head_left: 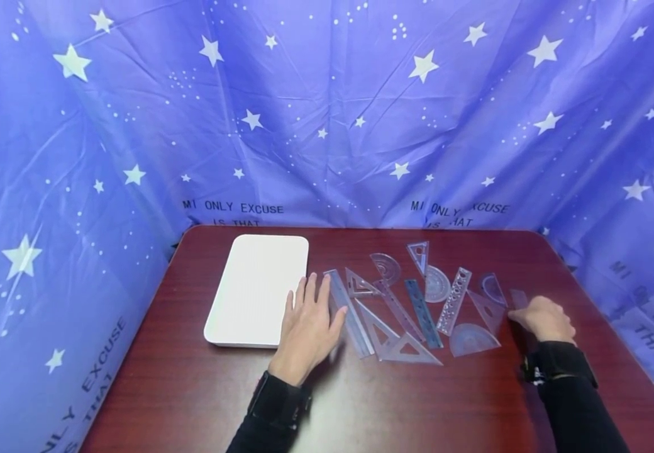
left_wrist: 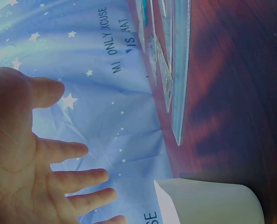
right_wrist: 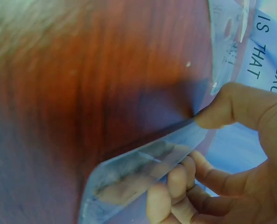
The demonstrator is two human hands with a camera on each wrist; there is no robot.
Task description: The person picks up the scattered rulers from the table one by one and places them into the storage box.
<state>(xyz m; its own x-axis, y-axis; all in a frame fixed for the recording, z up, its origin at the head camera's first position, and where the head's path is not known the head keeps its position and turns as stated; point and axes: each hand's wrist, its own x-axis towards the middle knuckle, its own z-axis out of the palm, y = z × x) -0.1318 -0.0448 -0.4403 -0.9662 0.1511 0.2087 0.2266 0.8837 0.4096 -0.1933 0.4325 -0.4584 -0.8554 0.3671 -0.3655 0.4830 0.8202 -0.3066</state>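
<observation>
My right hand [head_left: 544, 319] pinches a clear plastic ruler [right_wrist: 124, 179] between thumb and curled fingers at the table's right side. The ruler stands tilted on edge close over the wood; in the head view its far end shows past the knuckles. My left hand [head_left: 311, 322], fingers straight and spread, hovers palm down between a white rounded box [head_left: 259, 283] and a long clear ruler [head_left: 349, 314]. Nothing is in its grasp in the left wrist view. Nearest the right hand lie a clear set square [head_left: 487, 309] and a small bluish protractor [head_left: 493, 289].
Between the hands lie a teal ruler [head_left: 424, 314], a pinkish ruler [head_left: 399, 309], a ruler with holes [head_left: 454, 301], a large set square [head_left: 412, 352] and a half-round protractor [head_left: 473, 341]. More protractors and set squares lie behind. A starry blue curtain [head_left: 327, 138] surrounds the table [head_left: 417, 409].
</observation>
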